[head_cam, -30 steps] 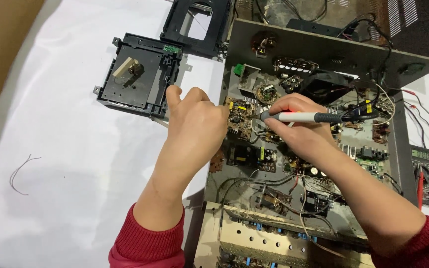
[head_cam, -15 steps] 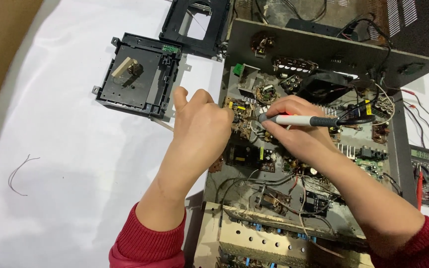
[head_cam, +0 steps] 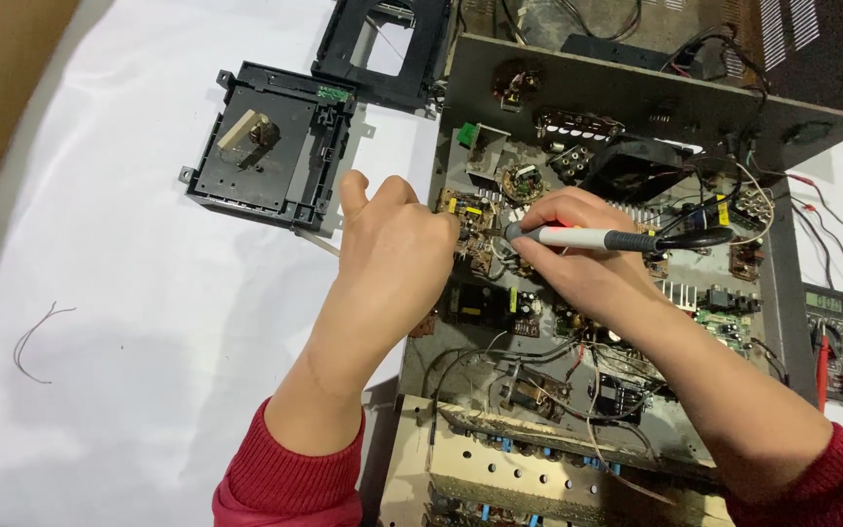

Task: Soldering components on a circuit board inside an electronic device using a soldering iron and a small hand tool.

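Right hand [head_cam: 578,259]: fingers gripping a soldering iron [head_cam: 597,237], tip touching a small board [head_cam: 475,229].
Left hand [head_cam: 397,244]: fingers curling narrow, resting beside the board; what they are pinching cannot be told.
Chassis [head_cam: 636,98]: lying open on white sheet [head_cam: 148,322].

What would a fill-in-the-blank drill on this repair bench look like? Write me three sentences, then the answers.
1. The right hand holds a pen-shaped tool with a white and ____ body.
2. The left hand rests at the ____ edge of the open chassis.
3. Both sleeves are ____.

Answers: grey; left; red
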